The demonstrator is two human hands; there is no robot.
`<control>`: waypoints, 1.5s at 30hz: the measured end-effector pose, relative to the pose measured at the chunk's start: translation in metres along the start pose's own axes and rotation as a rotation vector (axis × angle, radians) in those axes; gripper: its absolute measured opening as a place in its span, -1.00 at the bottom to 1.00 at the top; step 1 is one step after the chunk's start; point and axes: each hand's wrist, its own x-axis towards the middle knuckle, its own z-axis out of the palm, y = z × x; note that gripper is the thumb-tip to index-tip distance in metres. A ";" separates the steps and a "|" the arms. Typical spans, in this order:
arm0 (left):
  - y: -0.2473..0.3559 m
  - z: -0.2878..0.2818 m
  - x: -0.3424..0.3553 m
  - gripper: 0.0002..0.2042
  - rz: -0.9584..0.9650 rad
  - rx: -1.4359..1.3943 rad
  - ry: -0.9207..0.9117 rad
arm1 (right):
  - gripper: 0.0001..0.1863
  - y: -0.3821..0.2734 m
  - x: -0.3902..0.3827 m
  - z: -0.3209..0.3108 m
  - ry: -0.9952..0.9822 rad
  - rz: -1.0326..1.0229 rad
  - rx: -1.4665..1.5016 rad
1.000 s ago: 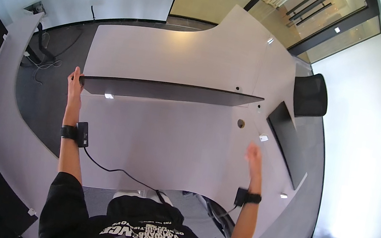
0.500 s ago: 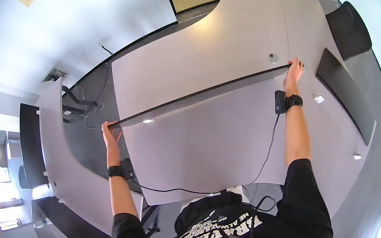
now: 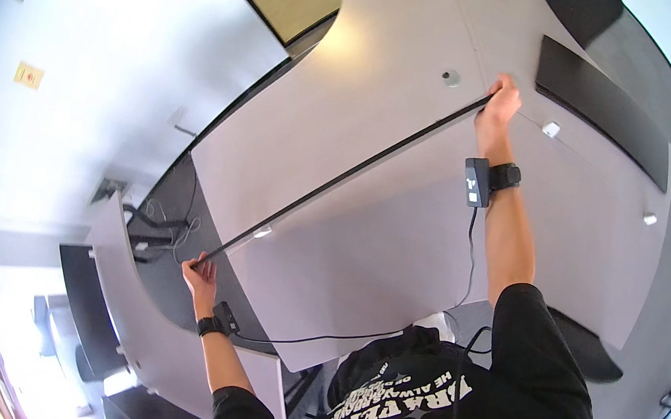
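Two bare hands, ours, grip a long, thin divider panel [image 3: 350,175] at its opposite ends above a pale, curved desk [image 3: 325,274]. Seen almost edge-on from overhead, the panel shows a straight, black upper edge with a narrow strip of darker grey face beneath it; it runs aslant, from lower left to upper right. We cannot tell whether its lower edge touches the desktop. Our left hand [image 3: 201,279] is clamped on the near end, which juts past the desk's side over the grey floor [image 3: 232,281]. Our right hand [image 3: 501,108] is closed around the far end, fingers curled over the corner. Just beside the panel, toward its left end, sits a small white clip [image 3: 262,232]; beyond the right half lies a round desk fitting [image 3: 451,78]. To the right, a second dark panel [image 3: 605,112] stands along the desk's edge, with a white bracket [image 3: 551,129] near it. Black boxes [image 3: 477,182] are strapped at both our wrists, trailing black cables [image 3: 470,253] toward a black T-shirt [image 3: 445,402] with white lettering. Farther left, we see another pale desk [image 3: 122,281] bearing dark panels, loose cords [image 3: 187,230] on the floor and a white wall [image 3: 133,46].
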 end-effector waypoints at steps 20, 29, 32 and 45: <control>0.040 -0.031 -0.021 -0.82 0.178 -0.210 -0.013 | -0.70 -0.183 -0.168 0.009 -0.240 -0.355 0.144; 0.005 -0.136 -0.117 -0.77 0.286 -0.219 0.092 | -0.64 -0.219 -0.256 -0.150 -0.293 -0.417 0.069; 0.007 -0.176 -0.121 -0.82 0.063 -0.043 0.115 | -0.70 -0.235 -0.286 -0.215 -0.261 -0.396 0.009; -0.016 -0.004 -0.191 -0.77 0.185 -0.021 -0.573 | -0.74 -0.353 -0.379 -0.474 0.216 -0.743 0.054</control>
